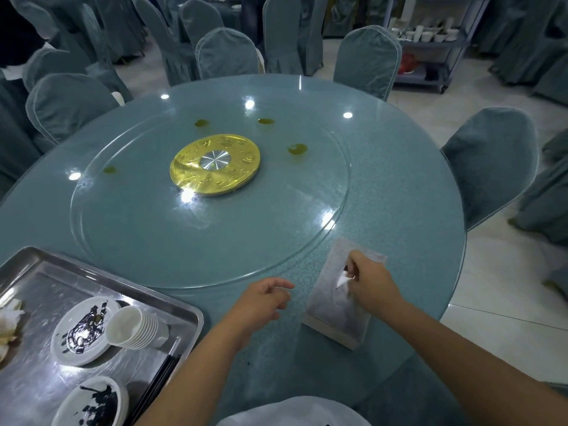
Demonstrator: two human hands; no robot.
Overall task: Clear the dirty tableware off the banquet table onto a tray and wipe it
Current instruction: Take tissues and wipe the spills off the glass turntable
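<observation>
While the right hand (370, 279) rests on top of a grey tissue box (341, 290) at the near right of the round glass-topped table (399, 192), its fingers are pinched on a white tissue (341, 280) standing up from the slot. Just left of the box, the left hand (261, 299) hovers over the glass with fingers loosely curled and apart, grasping nothing. At the near left corner sits a steel tray (172, 298), partly over the table edge; it carries two white plates — one (84, 329) smeared with dark sauce, a second (95, 401) nearer and likewise smeared — plus a stack of white cups (135, 327) lying on its side against the first plate, dark chopsticks (159, 379) along the tray's right side, and crumpled pale napkins (7, 321) at the far left edge. On the glass turntable (138, 229) around the gold hub (215, 164), four yellowish spills are noted — one at left (110, 170), two far (202, 123) (266, 121), one right (297, 149). Covered chairs (227, 53) ring the far side, and a service cart (436, 41) with white crockery stands far right.
</observation>
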